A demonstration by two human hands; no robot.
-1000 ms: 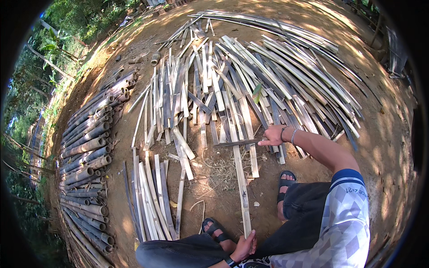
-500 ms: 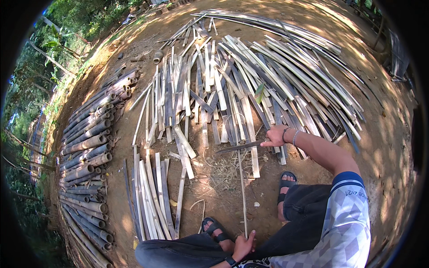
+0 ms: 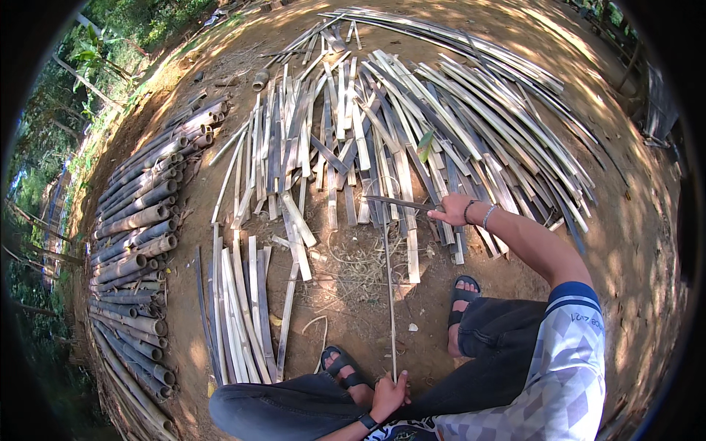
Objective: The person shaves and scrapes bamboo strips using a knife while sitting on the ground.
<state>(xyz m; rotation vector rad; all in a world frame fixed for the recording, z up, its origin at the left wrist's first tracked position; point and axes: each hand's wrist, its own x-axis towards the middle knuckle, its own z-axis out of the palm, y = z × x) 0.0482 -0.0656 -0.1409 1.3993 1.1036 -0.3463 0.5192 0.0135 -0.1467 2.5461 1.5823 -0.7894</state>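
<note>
At lower centre, the left hand [image 3: 389, 398] pinches a bamboo strip [image 3: 390, 309]; the right hand [image 3: 454, 210], fingers curled round a knife [image 3: 397, 201], has moved up-frame, bringing the blade farther along.

Outdoors, on brown earth [image 3: 625, 242] dappled with sun and shade, bordered at the left by green trees [image 3: 88, 83] and leafy undergrowth [image 3: 158, 28]

You're showing one bare left hand [image 3: 390, 398] and one bare right hand [image 3: 451, 211], two in all, with one long dark flat blade [image 3: 397, 201] and one slender pale strip [image 3: 390, 294]! Two black strappy sandals [image 3: 340, 365] on you, two thin bracelets [image 3: 488, 215], one black wristband [image 3: 368, 421], one green pointed leaf [image 3: 426, 145], and dark round bamboo poles [image 3: 140, 219] too many to count!
</note>
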